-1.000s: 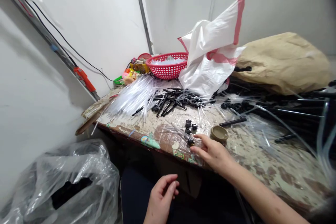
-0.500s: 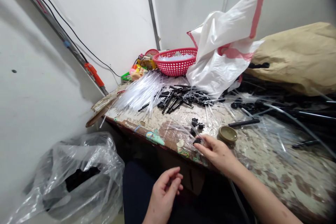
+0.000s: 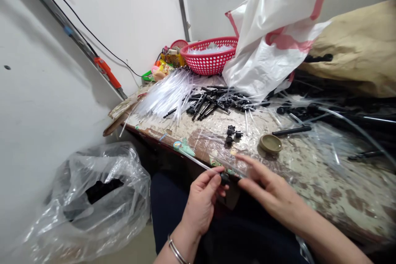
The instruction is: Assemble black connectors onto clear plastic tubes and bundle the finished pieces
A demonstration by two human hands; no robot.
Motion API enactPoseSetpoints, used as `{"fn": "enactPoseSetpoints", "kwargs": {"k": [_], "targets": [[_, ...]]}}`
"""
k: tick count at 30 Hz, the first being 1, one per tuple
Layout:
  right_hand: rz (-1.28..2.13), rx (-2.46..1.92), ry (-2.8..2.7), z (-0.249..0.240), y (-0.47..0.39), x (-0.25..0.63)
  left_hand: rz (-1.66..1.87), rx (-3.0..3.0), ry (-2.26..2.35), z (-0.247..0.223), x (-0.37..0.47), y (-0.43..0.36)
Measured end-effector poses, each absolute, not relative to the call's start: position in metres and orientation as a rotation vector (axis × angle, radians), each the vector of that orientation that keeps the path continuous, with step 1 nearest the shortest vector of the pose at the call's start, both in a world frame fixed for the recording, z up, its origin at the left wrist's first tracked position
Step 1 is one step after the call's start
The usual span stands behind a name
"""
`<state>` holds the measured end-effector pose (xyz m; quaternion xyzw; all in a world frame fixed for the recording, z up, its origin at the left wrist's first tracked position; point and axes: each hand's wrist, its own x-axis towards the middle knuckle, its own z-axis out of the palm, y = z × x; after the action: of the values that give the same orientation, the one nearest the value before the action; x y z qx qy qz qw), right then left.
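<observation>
Raised since the earlier frame, the left hand [image 3: 202,198] is now at the table's front edge, fingertips clamped on a black fitting [image 3: 225,179]. A thin clear tube [image 3: 196,161] extends from its fingertips toward the left. Just beside it, the right hand [image 3: 269,185] has thumb and forefinger apart (motion blurs them, so any contact is hard to tell). Beyond, loose black fittings [image 3: 230,134] sit on the worn table [image 3: 297,210], left of a small round bowl [image 3: 271,143].
</observation>
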<state>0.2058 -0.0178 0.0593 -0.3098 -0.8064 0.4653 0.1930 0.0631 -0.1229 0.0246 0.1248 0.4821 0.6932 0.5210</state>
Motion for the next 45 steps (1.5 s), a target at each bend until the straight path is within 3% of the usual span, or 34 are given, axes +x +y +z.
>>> {"fn": "enactPoseSetpoints", "kwargs": {"k": [9,16,22,40,45], "targets": [[0.598,-1.047,-2.238,0.075,0.029,0.270,1.702,0.136,1.044,0.028,0.061,-0.128],[0.277,-0.954,-2.375,0.076,0.061,0.275,1.657,0.177,1.154,0.018,0.057,-0.128],[-0.012,-1.155,-2.502,0.067,0.071,0.275,1.608,0.244,1.229,0.015,0.056,-0.130],[-0.175,-1.265,-2.692,0.060,0.084,0.268,1.580,0.345,1.385,0.021,0.060,-0.129],[0.140,-1.168,-2.501,0.070,0.075,0.272,1.626,0.224,1.272,0.023,0.057,-0.131]]}}
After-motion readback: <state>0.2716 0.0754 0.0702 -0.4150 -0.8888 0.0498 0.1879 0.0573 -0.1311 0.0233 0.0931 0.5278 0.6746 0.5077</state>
